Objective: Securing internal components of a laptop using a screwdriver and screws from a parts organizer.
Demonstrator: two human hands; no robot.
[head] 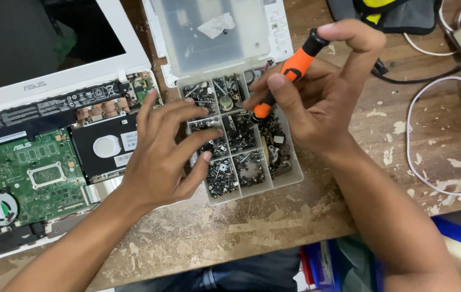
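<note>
**Hands over a compartmented parts box beside an opened laptop**

At left lay the white laptop [52, 162], its base off, exposing a green circuit board [30, 173], fan and drive. The left hand [163, 157] was spread open, grasping nothing, fingertips in the clear parts box [241, 135]. Its compartments held small dark screws and metal fittings; the hinged lid [214, 32] stood open behind. The right hand [322, 92] gripped an orange-and-black screwdriver [287, 73], tip lowered into an upper compartment.
</note>
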